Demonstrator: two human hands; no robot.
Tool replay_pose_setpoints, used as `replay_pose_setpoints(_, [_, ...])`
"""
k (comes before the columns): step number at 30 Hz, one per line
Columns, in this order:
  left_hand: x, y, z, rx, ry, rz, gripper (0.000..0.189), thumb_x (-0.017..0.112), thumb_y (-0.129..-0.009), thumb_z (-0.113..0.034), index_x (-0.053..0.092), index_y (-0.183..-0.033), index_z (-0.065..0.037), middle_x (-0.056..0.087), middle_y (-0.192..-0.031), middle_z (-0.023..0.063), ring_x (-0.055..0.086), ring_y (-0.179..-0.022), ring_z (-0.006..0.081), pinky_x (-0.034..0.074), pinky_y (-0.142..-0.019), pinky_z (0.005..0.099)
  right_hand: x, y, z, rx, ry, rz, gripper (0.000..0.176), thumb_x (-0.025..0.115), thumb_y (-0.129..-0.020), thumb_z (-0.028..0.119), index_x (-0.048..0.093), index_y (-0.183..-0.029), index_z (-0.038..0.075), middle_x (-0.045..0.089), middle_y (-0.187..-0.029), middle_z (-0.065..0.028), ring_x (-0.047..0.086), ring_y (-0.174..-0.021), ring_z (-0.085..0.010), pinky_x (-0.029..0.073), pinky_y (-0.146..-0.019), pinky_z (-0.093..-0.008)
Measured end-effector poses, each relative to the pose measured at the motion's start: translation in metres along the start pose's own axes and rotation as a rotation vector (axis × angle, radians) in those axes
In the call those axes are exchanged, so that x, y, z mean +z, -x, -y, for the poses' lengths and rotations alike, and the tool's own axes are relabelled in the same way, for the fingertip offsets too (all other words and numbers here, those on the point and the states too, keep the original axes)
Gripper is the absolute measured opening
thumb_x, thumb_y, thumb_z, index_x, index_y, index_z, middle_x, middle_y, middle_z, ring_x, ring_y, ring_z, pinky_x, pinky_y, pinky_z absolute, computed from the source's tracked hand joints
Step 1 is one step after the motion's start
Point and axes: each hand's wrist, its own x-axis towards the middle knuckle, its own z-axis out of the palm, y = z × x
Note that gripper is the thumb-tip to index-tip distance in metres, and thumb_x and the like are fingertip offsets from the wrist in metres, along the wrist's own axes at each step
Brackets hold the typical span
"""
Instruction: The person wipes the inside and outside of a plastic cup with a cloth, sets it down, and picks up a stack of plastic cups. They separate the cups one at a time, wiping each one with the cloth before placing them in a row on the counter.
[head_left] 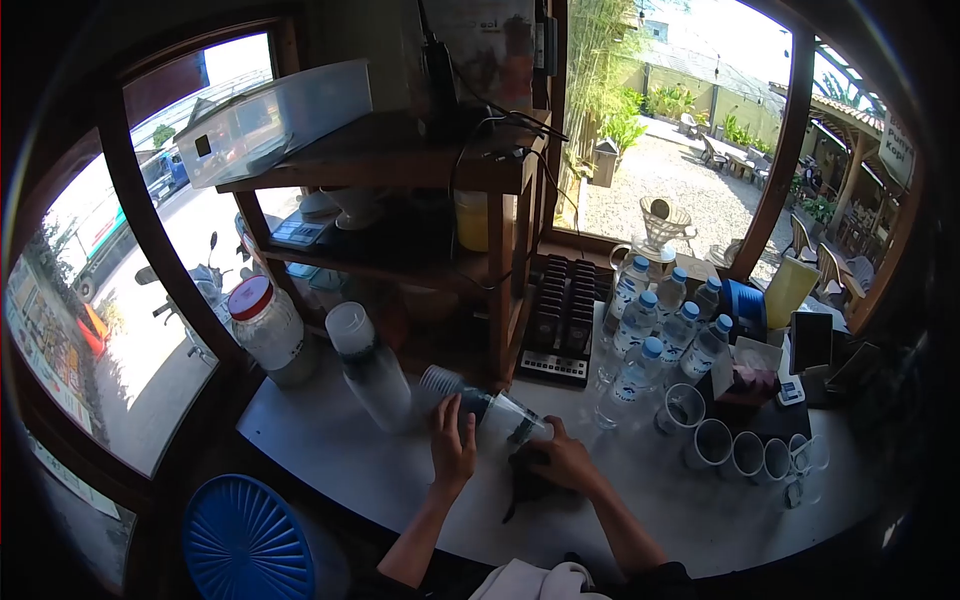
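A stack of clear plastic cups (468,400) lies on its side on the counter, partly wrapped in dark material. My left hand (453,448) grips its near side, fingers against the cups and thumb towards the right. At the stack's right end is a clear plastic cup (515,420) with a dark green print. My right hand (566,457) is closed at that cup's rim, its fingertips partly hidden. Under my right hand lies a crumpled dark cloth (530,488). Another tall stack of cups (372,380) stands tilted behind my left hand.
Several water bottles (633,385) stand at the right behind a row of clear cups (712,442). A red-lidded jar (268,325) is at the left, near a wooden shelf (400,170). A black keypad-like device (558,320) sits at the back; a blue lid (248,540) is below.
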Motion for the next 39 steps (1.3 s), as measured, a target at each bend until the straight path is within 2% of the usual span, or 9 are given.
replay_pose_setpoints(9, [0.016,0.024,-0.034,-0.055,0.300,0.066,0.064,0.054,-0.091,-0.045,0.039,-0.134,0.000,0.041,-0.132,0.0209,0.042,-0.121,0.0300,0.033,-0.102,0.0447,-0.031,0.078,-0.023,0.011,-0.522,-0.201,0.034,0.072,-0.074,0.018,0.069,-0.109,0.018,0.038,-0.139,-0.0228,0.038,-0.129,-0.0415,0.037,-0.104,-0.0482])
replay_pose_setpoints(14, [0.026,0.031,-0.085,-0.426,1.255,0.555,0.080,0.051,-0.087,-0.062,0.032,-0.138,-0.003,0.051,-0.124,0.0168,0.052,-0.117,0.0268,0.042,-0.100,0.0414,-0.031,0.088,0.020,-0.122,-0.516,-0.025,0.041,0.069,-0.076,0.007,0.067,-0.115,0.021,0.031,-0.144,-0.0266,0.048,-0.122,-0.0446,0.045,-0.098,-0.0434])
replay_pose_setpoints(19, [0.015,0.015,-0.097,-0.563,1.242,0.417,0.073,0.046,-0.090,-0.062,0.045,-0.131,-0.002,0.061,-0.108,0.0159,0.063,-0.099,0.0269,0.050,-0.090,0.0434,-0.093,0.108,0.018,-0.118,-0.591,0.152,0.041,0.062,-0.082,0.003,0.063,-0.121,0.016,0.062,-0.119,-0.0207,0.064,-0.104,-0.0348,0.050,-0.090,-0.0372])
replay_pose_setpoints(24, [0.016,0.022,-0.108,-0.604,1.321,0.636,0.070,0.045,-0.091,-0.060,0.044,-0.132,-0.004,0.059,-0.115,0.0146,0.062,-0.102,0.0266,0.049,-0.092,0.0435,-0.104,0.112,0.038,-0.091,-0.632,-1.337,0.026,0.055,-0.094,0.015,0.054,-0.113,-0.003,0.065,-0.104,-0.0173,0.062,-0.102,-0.0219,0.050,-0.083,-0.0318])
replay_pose_setpoints(28, [0.031,0.038,-0.146,-0.395,1.163,0.328,0.060,0.044,-0.095,-0.052,0.047,-0.128,-0.002,0.056,-0.119,0.0145,0.059,-0.107,0.0239,0.052,-0.090,0.0380,-0.063,0.094,0.066,-0.392,-0.287,-0.717,0.034,0.061,-0.084,0.014,0.062,-0.118,0.014,0.048,-0.141,-0.0096,0.038,-0.132,-0.0409,0.025,-0.107,-0.0554])
replay_pose_setpoints(30, [0.044,0.031,-0.106,-0.812,2.222,0.842,0.058,0.039,-0.096,-0.054,0.048,-0.127,-0.006,0.058,-0.118,0.0137,0.060,-0.106,0.0261,0.052,-0.090,0.0390,-0.030,0.093,0.067,-0.458,-0.119,-0.735,0.045,0.066,-0.077,0.011,0.062,-0.120,0.020,0.048,-0.141,-0.0060,0.036,-0.134,-0.0364,0.025,-0.107,-0.0566])
replay_pose_setpoints(32, [0.033,0.011,-0.105,-0.572,2.401,0.939,0.069,0.038,-0.093,-0.061,0.041,-0.136,-0.007,0.051,-0.129,0.0225,0.055,-0.114,0.0403,0.046,-0.097,0.0467,-0.017,0.094,0.056,-0.545,-0.161,-0.620,0.046,0.067,-0.076,0.013,0.062,-0.121,0.021,0.047,-0.142,-0.0045,0.036,-0.134,-0.0373,0.025,-0.109,-0.0548])
replay_pose_setpoints(37, [0.035,0.022,-0.107,-0.856,2.284,0.912,0.069,0.039,-0.092,-0.062,0.048,-0.130,-0.006,0.060,-0.114,0.0154,0.063,-0.103,0.0293,0.054,-0.087,0.0385,-0.031,0.084,0.054,-0.475,-0.250,-0.705,0.046,0.069,-0.077,0.013,0.062,-0.122,0.020,0.042,-0.143,-0.0116,0.034,-0.135,-0.0393,0.030,-0.109,-0.0518])
replay_pose_setpoints(39, [0.032,0.037,-0.125,-0.527,1.375,0.514,0.064,0.040,-0.094,-0.057,0.043,-0.135,-0.007,0.052,-0.128,0.0141,0.055,-0.116,0.0256,0.049,-0.093,0.0364,-0.051,0.078,0.057,-0.409,-0.383,-0.755,0.044,0.069,-0.077,0.009,0.064,-0.121,0.018,0.040,-0.143,-0.0177,0.032,-0.136,-0.0413,0.032,-0.108,-0.0521])
